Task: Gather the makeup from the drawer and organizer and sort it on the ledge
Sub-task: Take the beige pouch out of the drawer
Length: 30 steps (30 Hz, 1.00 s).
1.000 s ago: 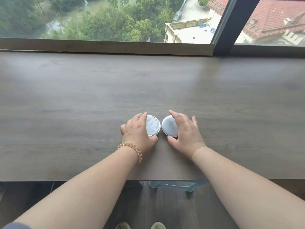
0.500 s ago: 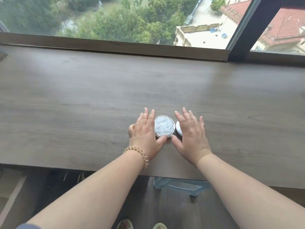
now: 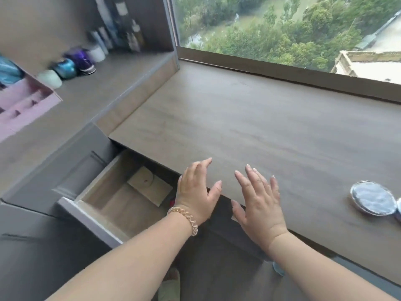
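Two round compacts lie side by side on the wooden ledge at the right: a silver-rimmed one and a second cut off by the frame edge. My left hand hovers open over the ledge's front edge, beside the open drawer. My right hand is open too, fingers spread above the ledge, holding nothing. A beige pouch lies in the drawer, and something red peeks out next to my left wrist. A pink organizer sits on the raised counter at far left.
Jars and bottles line the raised counter at the back left, blurred. The window runs along the ledge's far side. Dark floor lies below, with a slipper near the bottom.
Both hands have let go of the compacts and moved left with my view. The compacts stay on the ledge, now far right. The drawer and counter have come into sight.
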Available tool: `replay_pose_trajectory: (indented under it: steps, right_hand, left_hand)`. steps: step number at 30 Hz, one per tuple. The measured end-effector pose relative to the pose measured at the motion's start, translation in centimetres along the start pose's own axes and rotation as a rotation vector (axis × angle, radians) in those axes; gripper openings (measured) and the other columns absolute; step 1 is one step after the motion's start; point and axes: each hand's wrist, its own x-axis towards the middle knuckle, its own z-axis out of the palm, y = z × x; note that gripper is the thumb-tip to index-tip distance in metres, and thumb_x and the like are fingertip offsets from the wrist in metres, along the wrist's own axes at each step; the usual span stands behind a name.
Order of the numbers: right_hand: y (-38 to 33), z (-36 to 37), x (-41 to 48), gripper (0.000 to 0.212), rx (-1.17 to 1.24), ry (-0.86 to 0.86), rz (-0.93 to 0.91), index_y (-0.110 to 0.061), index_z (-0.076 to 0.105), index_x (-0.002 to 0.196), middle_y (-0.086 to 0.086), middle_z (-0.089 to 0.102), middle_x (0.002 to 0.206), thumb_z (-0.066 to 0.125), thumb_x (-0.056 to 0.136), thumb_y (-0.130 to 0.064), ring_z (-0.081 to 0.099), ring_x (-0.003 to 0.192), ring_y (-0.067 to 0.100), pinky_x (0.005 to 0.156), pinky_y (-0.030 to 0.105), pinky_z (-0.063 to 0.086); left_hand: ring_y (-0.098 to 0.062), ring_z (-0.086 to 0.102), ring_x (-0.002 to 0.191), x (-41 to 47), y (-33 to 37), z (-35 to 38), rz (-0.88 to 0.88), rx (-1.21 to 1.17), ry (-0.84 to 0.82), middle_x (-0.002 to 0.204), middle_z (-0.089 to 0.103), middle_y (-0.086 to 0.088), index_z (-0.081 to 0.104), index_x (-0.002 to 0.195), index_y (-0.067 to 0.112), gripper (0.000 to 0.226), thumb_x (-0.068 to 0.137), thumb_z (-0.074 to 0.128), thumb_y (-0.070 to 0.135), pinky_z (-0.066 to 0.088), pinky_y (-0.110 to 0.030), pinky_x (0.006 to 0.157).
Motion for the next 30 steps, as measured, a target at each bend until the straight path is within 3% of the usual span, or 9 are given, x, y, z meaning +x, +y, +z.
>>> replay_pose_trajectory:
  steps: [4, 9, 13, 19, 24, 30]
  right_hand:
    - [-8.6, 4.3, 3.9, 0.069, 0.0, -0.002, -0.083, -0.023, 0.042, 0.132, 0.007, 0.051, 0.137, 0.073, 0.071, -0.029, 0.037, 0.126, 0.022, 0.11, 0.049, 0.016]
    - [-17.8, 12.1, 7.6, 0.056, -0.019, -0.191, -0.095, -0.026, 0.054, 0.126, 0.004, 0.053, 0.137, 0.069, 0.073, -0.032, 0.048, 0.127, 0.024, 0.114, 0.044, 0.018]
    - [-21.3, 17.9, 9.5, 0.053, -0.093, -0.443, -0.03, -0.026, 0.038, 0.138, 0.003, 0.037, 0.149, 0.053, 0.088, -0.035, 0.034, 0.136, 0.025, 0.116, 0.046, 0.011]
    - [-22.4, 23.2, 11.1, 0.055, -0.207, -0.603, 0.087, -0.025, 0.034, 0.139, 0.008, 0.044, 0.144, 0.051, 0.089, -0.037, 0.043, 0.129, 0.031, 0.115, 0.048, 0.012]
    - [-22.0, 25.6, 11.9, 0.059, -0.248, -0.61, 0.011, -0.026, 0.02, 0.147, 0.012, 0.027, 0.154, 0.042, 0.092, -0.021, 0.022, 0.142, 0.033, 0.115, 0.051, -0.002]
    - [-21.4, 26.8, 12.4, 0.071, -0.318, -0.705, 0.104, -0.026, 0.002, 0.15, 0.021, 0.015, 0.155, 0.035, 0.089, -0.013, 0.005, 0.144, 0.04, 0.115, 0.055, -0.005]
  left_hand:
    - [-0.016, 0.046, 0.121, 1.0, -9.8, -4.2, -0.12, 0.078, 0.015, 0.13, 0.053, 0.004, 0.046, 0.131, 0.024, 0.046, 0.087, 0.054, 0.032, 0.034, -0.036, 0.104]
    - [-0.016, 0.028, 0.138, 1.8, -21.5, -6.6, -0.254, 0.344, -0.393, 0.15, 0.033, 0.004, 0.031, 0.141, 0.028, 0.056, 0.088, 0.049, 0.031, 0.023, -0.039, 0.11]
    - [-0.019, 0.015, 0.145, 2.2, -28.0, -6.8, -0.282, 0.404, -0.609, 0.159, 0.014, -0.001, 0.016, 0.147, 0.026, 0.068, 0.088, 0.05, 0.031, 0.019, -0.044, 0.113]
    - [-0.02, 0.007, 0.146, 2.9, -32.3, -4.7, -0.257, 0.375, -0.706, 0.159, 0.008, -0.001, 0.015, 0.147, 0.026, 0.072, 0.084, 0.051, 0.026, 0.02, -0.045, 0.11]
    - [-0.021, 0.005, 0.146, 2.8, -33.5, -2.9, -0.24, 0.365, -0.778, 0.159, 0.008, -0.001, 0.014, 0.146, 0.026, 0.074, 0.083, 0.051, 0.022, 0.021, -0.045, 0.109]
    - [-0.021, 0.006, 0.146, 2.4, -34.2, -2.4, -0.269, 0.352, -0.897, 0.159, 0.004, 0.003, 0.011, 0.146, 0.029, 0.077, 0.081, 0.051, 0.027, 0.02, -0.047, 0.109]
